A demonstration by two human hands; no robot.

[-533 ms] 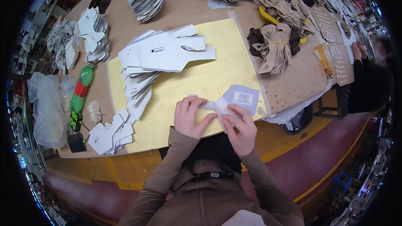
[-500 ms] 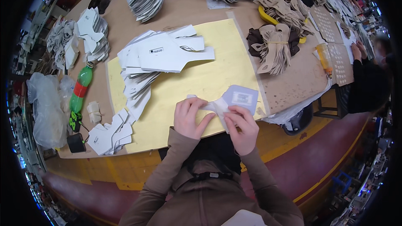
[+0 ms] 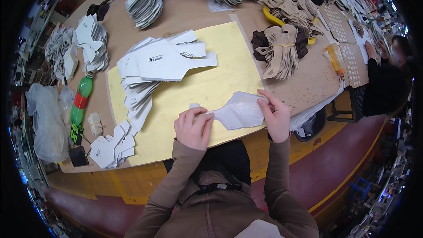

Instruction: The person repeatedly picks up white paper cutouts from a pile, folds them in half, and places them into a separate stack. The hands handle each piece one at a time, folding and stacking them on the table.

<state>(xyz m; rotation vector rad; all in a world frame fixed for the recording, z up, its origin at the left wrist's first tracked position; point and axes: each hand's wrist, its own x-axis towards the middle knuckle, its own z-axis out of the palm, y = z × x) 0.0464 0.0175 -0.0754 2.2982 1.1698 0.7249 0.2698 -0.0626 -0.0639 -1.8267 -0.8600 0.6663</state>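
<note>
A whitish cut shoe-upper piece [image 3: 240, 112] with a shiny, wrinkled surface lies at the near edge of the yellow sheet [image 3: 220, 83]. My left hand [image 3: 193, 128] is closed on its narrow left part, fingertips pressed together. At the wide right end, my right hand [image 3: 277, 117] pinches the upper right corner between thumb and fingers. Whether the shine is a separate film over the piece cannot be made out. Beyond my left hand, a fanned stack of similar white pieces [image 3: 165, 64] rests on the sheet, trailing down toward more white pieces [image 3: 112, 147] at the near left.
Left stand a green bottle [image 3: 83, 90], a clear plastic bag [image 3: 44, 119] and a black box [image 3: 78, 156]. Banded beige pieces [image 3: 282, 53] and a yellow glue bottle [image 3: 335, 59] are right. A bin [image 3: 310, 128] stands below the table edge. Another person [image 3: 379, 83] works far right.
My right hand has moved right to the piece's far corner. The whitish glossy surface now spreads over the wide end, where a bluish face with a pale rectangle showed before.
</note>
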